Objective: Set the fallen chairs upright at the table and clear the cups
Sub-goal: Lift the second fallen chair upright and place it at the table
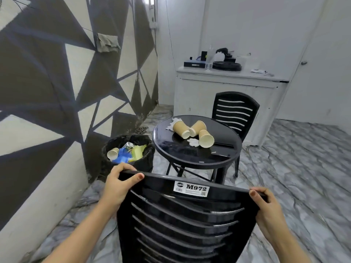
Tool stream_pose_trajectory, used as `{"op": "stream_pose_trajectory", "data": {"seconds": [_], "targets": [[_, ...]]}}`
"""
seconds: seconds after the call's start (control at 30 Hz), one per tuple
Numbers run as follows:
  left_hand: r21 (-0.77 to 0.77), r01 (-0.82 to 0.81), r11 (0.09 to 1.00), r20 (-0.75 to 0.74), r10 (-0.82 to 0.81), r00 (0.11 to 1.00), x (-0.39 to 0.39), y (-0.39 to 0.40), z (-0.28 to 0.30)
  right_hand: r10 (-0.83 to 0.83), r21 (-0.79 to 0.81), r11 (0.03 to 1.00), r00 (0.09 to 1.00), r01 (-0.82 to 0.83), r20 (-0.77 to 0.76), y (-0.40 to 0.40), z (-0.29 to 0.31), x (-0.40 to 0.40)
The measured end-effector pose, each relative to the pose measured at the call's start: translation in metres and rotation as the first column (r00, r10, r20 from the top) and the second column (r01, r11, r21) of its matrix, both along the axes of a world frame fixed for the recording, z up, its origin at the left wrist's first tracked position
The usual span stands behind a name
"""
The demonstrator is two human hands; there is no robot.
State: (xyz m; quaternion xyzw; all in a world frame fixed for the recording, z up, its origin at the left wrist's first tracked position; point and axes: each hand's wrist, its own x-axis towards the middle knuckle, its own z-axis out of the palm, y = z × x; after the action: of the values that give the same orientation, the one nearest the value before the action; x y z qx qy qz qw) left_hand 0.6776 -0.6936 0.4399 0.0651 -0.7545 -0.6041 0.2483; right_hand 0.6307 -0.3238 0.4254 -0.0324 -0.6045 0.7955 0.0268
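A small room with a marbled floor [296,168] and a wall painted in black and white triangles [57,82]. Filling the lower middle of the view is the slatted back of a black plastic chair [182,221], held by its top rail, with a white sticker reading M972 [191,189]. Beyond it stands a round black table [197,158], and behind that a second black chair [235,111], already upright. Beside the table on the left is a lined bin [129,154] with rubbish inside. On the tabletop lie three tan paper cups [193,130], all on their sides, close together among crumpled white tissue. To finish this step well, the person would likely keep the rail level, set all legs down together, and slide the chair squarely toward the table. The left hand [117,186] is closed around the rail's left corner, thumb over the near face. The right hand [266,205] is closed around the right corner the same way.
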Motion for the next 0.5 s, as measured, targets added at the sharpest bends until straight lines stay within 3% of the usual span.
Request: {"op": "stream_pose_trajectory", "data": {"seconds": [0.3,0.5], "targets": [[0.040,-0.018,0.999,-0.042,0.020,0.999,-0.103,0.066,-0.006,0.075,-0.052,0.996,0.997,-0.076,-0.023,0.066,0.008,-0.110],[-0.075,-0.008,0.997,-0.013,0.007,1.000,-0.130,0.097,-0.036,0.084,-0.165,0.983,0.996,-0.080,0.018,0.101,-0.035,-0.165]]}}
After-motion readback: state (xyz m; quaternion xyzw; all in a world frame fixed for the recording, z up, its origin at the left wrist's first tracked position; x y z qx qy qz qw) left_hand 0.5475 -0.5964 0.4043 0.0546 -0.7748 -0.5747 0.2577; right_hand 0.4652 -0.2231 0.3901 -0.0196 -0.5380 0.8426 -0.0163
